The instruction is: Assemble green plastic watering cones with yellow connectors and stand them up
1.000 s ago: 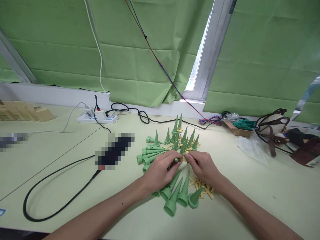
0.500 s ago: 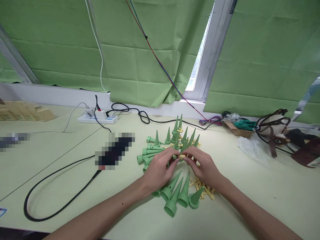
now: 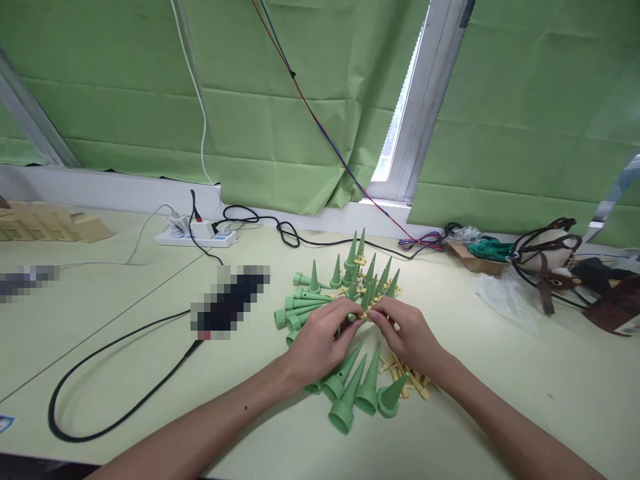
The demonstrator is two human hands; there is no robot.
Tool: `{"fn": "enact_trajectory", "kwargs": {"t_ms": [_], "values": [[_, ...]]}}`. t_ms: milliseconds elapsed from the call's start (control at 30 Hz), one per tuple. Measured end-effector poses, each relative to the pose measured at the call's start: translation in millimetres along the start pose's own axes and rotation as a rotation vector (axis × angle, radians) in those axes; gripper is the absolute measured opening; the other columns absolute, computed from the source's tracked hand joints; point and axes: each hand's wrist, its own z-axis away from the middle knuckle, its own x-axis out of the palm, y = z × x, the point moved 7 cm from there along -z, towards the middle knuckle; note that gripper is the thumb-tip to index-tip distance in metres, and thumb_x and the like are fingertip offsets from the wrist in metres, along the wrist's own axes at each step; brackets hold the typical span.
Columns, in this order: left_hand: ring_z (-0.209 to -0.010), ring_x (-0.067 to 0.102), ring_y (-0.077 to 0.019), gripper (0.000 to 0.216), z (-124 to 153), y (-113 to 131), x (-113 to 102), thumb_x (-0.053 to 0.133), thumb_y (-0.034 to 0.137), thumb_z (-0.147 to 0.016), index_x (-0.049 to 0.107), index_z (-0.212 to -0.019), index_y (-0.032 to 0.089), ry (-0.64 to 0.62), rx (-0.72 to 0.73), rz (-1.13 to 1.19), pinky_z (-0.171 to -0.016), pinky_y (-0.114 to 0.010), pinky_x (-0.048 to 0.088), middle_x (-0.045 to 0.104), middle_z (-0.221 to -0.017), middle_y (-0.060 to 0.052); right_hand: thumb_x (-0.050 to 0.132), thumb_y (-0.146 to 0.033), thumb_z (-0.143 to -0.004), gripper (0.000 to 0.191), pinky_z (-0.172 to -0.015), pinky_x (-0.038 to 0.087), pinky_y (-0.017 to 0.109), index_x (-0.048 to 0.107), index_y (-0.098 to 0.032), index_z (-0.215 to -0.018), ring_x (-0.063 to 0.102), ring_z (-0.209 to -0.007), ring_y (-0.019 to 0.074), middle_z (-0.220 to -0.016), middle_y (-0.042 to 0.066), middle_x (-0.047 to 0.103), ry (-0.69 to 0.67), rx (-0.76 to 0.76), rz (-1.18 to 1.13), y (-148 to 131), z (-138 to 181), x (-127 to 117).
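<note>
loose green cones [image 3: 348, 399] lie nearest, at six o'clock from the hands, with a heap of yellow pieces [image 3: 419, 387] at five. the left hand [image 3: 323, 337] grips a mostly hidden green cone [image 3: 352, 317]; the right hand [image 3: 406, 331] pinches a small yellow piece [image 3: 365, 313] beside it. an off-angle push could make either slip; knuckles could topple upright cones [image 3: 384, 277] at twelve. the dark red pouch's [image 3: 607, 308] label, at three, is unreadable.

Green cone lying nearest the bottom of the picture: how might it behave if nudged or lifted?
The green cone would probably roll in a curve, since it tapers and lies on its side. Its open end suggests it's hollow and light; its crisp, moulded-looking shape suggests stiffness.
</note>
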Motion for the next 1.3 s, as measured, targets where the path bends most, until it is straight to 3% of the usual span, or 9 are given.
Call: {"fn": "enact_trajectory", "kwargs": {"t_ms": [400,667,833,900,1000,1100,1300], "values": [[-0.086,0.063,-0.0157,0.013,1.5,-1.6,4.0,0.052,0.013,-0.096,0.060,-0.104,0.019,-0.034,0.003,0.024,-0.076,-0.028,0.052,0.067,-0.096,-0.004,0.038,-0.028,-0.104,0.036,-0.055,0.032,0.026,0.036,-0.022,-0.069,0.039,-0.055,0.0127,-0.062,-0.003,0.040,-0.089,0.080,0.055,5.2,-0.3,8.2],[-0.087,0.064,-0.0175,0.016,2.3,-0.8,7.5,0.047,0.012,-0.097,0.061,-0.103,0.018,-0.093,0.026,0.014,-0.077,-0.031,0.054,0.068,-0.097,-0.006,0.034,-0.032,-0.106,0.043,-0.053,0.032,0.027,0.039,-0.021,-0.064,0.040,-0.051,0.0127,-0.057,-0.003,0.042,-0.129,0.113,0.058,6.7,1.0,12.0],[-0.087,0.064,-0.0171,0.015,0.5,0.9,4.8,0.048,0.013,-0.097,0.060,-0.103,0.019,-0.067,0.027,0.005,-0.077,-0.030,0.053,0.068,-0.096,-0.005,0.034,-0.033,-0.106,0.044,-0.053,0.035,0.027,0.042,-0.021,-0.064,0.045,-0.052,0.0135,-0.057,-0.002,0.047,-0.117,0.150,0.048,6.7,-0.8,8.5],[-0.084,0.063,-0.0165,0.013,-0.2,0.7,2.5,0.049,0.014,-0.097,0.060,-0.101,0.019,-0.038,0.016,-0.008,-0.075,-0.028,0.052,0.067,-0.094,-0.005,0.036,-0.032,-0.105,0.040,-0.054,0.036,0.027,0.047,-0.021,-0.069,0.047,-0.054,0.0138,-0.060,-0.002,0.051,-0.095,0.148,0.037,5.5,-1.4,5.7],[-0.079,0.061,-0.0150,0.011,-0.3,-2.7,-0.9,0.051,0.014,-0.096,0.060,-0.100,0.019,0.006,-0.026,-0.024,-0.070,-0.026,0.051,0.066,-0.091,-0.003,0.043,-0.030,-0.103,0.021,-0.058,0.041,0.027,0.059,-0.020,-0.092,0.055,-0.062,0.0149,-0.074,0.001,0.062,-0.067,0.133,-0.028,1.8,-1.2,2.7],[-0.079,0.061,-0.0145,0.013,0.4,-6.0,-1.8,0.052,0.013,-0.095,0.060,-0.102,0.019,0.018,-0.064,-0.015,-0.070,-0.026,0.051,0.066,-0.092,-0.002,0.049,-0.026,-0.100,0.014,-0.064,0.047,0.028,0.059,-0.021,-0.109,0.061,-0.074,0.0177,-0.092,0.006,0.067,-0.056,0.086,-0.088,-3.1,-0.3,2.0],[-0.080,0.061,-0.0150,0.011,-0.9,-2.7,-0.9,0.052,0.013,-0.096,0.060,-0.102,0.019,0.008,-0.047,-0.007,-0.070,-0.026,0.050,0.065,-0.091,-0.003,0.045,-0.019,-0.101,0.013,-0.070,0.048,0.030,0.058,-0.021,-0.104,0.061,-0.078,0.0183,-0.091,0.006,0.066,-0.056,0.034,-0.103,-3.6,1.3,3.2]]}}
